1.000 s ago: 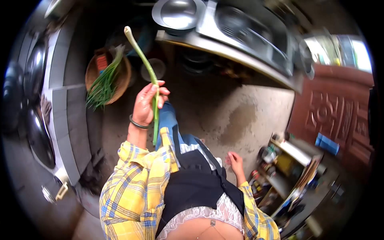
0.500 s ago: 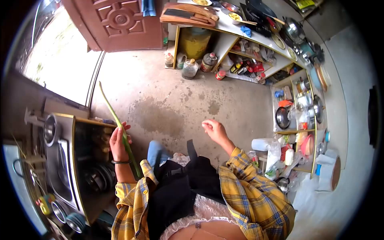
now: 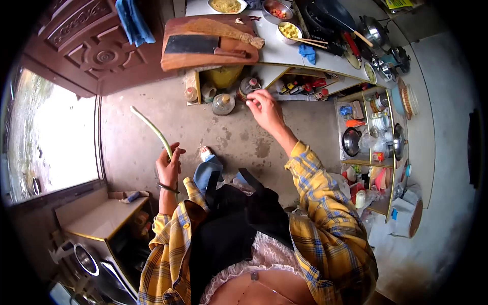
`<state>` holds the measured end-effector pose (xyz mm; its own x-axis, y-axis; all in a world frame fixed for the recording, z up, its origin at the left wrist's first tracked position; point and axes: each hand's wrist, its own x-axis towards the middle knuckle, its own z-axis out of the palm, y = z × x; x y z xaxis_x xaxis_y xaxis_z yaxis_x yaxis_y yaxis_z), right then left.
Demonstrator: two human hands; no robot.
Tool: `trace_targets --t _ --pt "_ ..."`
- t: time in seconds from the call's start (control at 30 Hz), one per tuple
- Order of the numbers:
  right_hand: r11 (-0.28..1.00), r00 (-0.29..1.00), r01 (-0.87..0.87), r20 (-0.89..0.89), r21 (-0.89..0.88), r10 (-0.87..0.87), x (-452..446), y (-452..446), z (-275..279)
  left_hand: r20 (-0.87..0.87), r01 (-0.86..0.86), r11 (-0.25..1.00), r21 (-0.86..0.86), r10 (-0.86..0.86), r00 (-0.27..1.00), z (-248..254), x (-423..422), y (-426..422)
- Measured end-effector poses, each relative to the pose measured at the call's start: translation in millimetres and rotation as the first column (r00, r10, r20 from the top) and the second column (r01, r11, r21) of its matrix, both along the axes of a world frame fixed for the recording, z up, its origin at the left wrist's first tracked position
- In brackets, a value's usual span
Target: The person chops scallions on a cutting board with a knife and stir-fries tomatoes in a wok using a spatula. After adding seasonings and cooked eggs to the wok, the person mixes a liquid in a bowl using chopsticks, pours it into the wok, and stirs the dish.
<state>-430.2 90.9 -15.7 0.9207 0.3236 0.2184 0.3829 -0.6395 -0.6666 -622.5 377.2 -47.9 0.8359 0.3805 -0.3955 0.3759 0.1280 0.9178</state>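
Note:
A long green onion stalk (image 3: 152,128) is held in my left hand (image 3: 170,163), its pale end pointing up and to the left. My right hand (image 3: 265,111) is raised toward the counter, thumb and fingertips close together; whether anything small is between them is too small to tell. Beyond it, a wooden chopping board (image 3: 175,57) lies on the near left end of the counter. A dark cleaver (image 3: 192,44) rests on the board, below a long wooden-looking piece (image 3: 223,30).
The counter (image 3: 264,33) also bears a bowl of yellow food (image 3: 288,30) with chopsticks, a bowl of red pieces (image 3: 277,11) and a wok (image 3: 333,15). Jugs (image 3: 223,104) stand on the floor beneath. Shelves (image 3: 363,162) are at right, a doorway (image 3: 61,132) at left.
The view has turned from the sink side toward the counter, which is now nearer. My right hand has moved up and forward. The stalk is still in my left hand.

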Motion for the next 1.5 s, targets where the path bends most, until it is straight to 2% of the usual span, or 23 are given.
trace_targets --t 0.07,0.13,0.17,0.27,0.33,0.37,0.4,0.47,0.5,0.53,0.6,0.63,0.73,0.9,0.93,1.0,1.03,1.13,1.2,1.33,1.4,1.47,1.5 --pt "0.999 0.981 0.048 0.189 -0.018 -0.044 60.5 9.0 0.3 0.004 0.023 0.996 0.085 -0.023 1.000 12.6 49.5 5.7" --pt "0.995 0.968 0.097 0.234 -0.025 -0.089 118.2 21.9 7.6 -0.001 0.035 0.983 0.180 -0.036 0.999 21.4 90.7 10.3" --pt "0.992 0.952 0.117 0.291 -0.055 -0.096 147.0 26.7 4.6 0.026 0.053 0.899 0.435 -0.071 0.997 14.1 104.0 13.9" --pt "0.977 0.932 0.172 0.343 -0.129 -0.119 232.1 35.9 -24.3 0.003 0.029 0.763 0.646 -0.040 0.999 32.1 141.8 9.2" --pt "0.971 0.945 0.154 0.314 -0.180 -0.092 277.5 40.4 -43.5 0.039 -0.015 0.770 0.638 -0.012 0.999 29.3 163.9 6.7" --pt "0.975 0.978 0.103 0.201 -0.196 -0.063 289.5 41.8 -48.9 0.013 -0.012 0.760 0.650 0.004 1.000 33.5 172.6 2.7" --pt "0.997 0.990 0.009 0.143 -0.083 0.003 312.0 39.4 -88.1 -0.005 -0.009 0.754 0.657 0.017 1.000 39.2 184.8 -3.9" --pt "0.952 0.975 -0.060 0.188 -0.299 0.120 319.1 28.0 -86.7 0.098 -0.071 0.650 0.756 -0.006 0.995 32.5 201.0 -14.8" --pt "0.955 0.948 -0.037 0.291 -0.294 0.126 317.7 20.4 -79.0 0.059 -0.065 0.639 0.766 0.032 0.998 32.2 212.9 -23.1" --pt "0.971 0.960 -0.067 0.251 -0.231 0.126 312.8 8.7 -65.2 0.015 -0.057 0.627 0.777 0.072 0.997 33.5 221.1 -29.7" --pt "0.992 0.955 -0.063 0.280 -0.113 0.093 304.8 -21.9 -49.9 0.033 -0.095 0.611 0.786 0.112 0.993 34.3 243.7 -42.3" --pt "0.997 0.979 -0.057 0.194 -0.051 0.066 299.6 -41.6 -46.5 0.050 -0.113 0.596 0.795 0.121 0.991 33.4 254.8 -46.9" --pt "0.988 0.980 0.130 0.165 -0.081 -0.115 282.5 -95.4 -60.7 0.017 -0.154 0.659 0.736 0.210 0.977 22.0 276.1 -47.4" --pt "0.893 0.961 0.269 0.044 -0.361 -0.272 285.5 -131.3 -85.6 -0.002 -0.173 0.697 0.696 0.244 0.970 24.4 320.3 -46.2" --pt "0.902 0.968 0.240 0.019 -0.358 -0.250 288.7 -128.6 -84.9 -0.010 -0.159 0.700 0.696 0.231 0.973 22.1 326.9 -42.2" --pt "0.877 0.958 0.247 0.238 -0.411 -0.158 294.6 -103.1 -52.8 -0.032 -0.094 0.642 0.761 0.182 0.983 17.3 337.6 -33.1" --pt "0.913 0.964 0.214 0.225 -0.348 -0.141 292.2 -77.2 -29.1 0.001 -0.090 0.612 0.786 0.145 0.989 18.7 342.2 -27.9" --pt "0.967 0.968 -0.247 0.016 -0.061 0.249 283.8 -3.8 -20.9 0.033 -0.086 0.601 0.794 0.099 0.995 23.7 347.2 -11.1" --pt "0.914 0.930 -0.343 0.058 -0.219 0.363 278.7 48.2 -20.3 0.024 -0.073 0.601 0.796 0.089 0.996 28.2 344.7 2.4" --pt "0.845 0.886 -0.442 0.002 -0.300 0.464 277.5 94.1 -59.9 -0.053 -0.045 0.580 0.813 0.151 0.987 33.2 325.2 33.2" --pt "0.828 0.870 -0.475 -0.018 -0.296 0.493 277.9 96.0 -63.4 -0.060 -0.009 0.481 0.877 0.128 0.990 32.6 313.3 49.1" --pt "0.844 0.869 -0.431 0.107 -0.320 0.484 270.9 82.7 -45.2 -0.033 -0.011 0.408 0.913 0.102 0.994 36.9 309.1 56.0" --pt "0.910 0.918 -0.389 0.022 -0.145 0.396 265.4 72.8 -30.4 -0.031 -0.012 0.395 0.919 0.100 0.994 41.2 312.8 55.0"
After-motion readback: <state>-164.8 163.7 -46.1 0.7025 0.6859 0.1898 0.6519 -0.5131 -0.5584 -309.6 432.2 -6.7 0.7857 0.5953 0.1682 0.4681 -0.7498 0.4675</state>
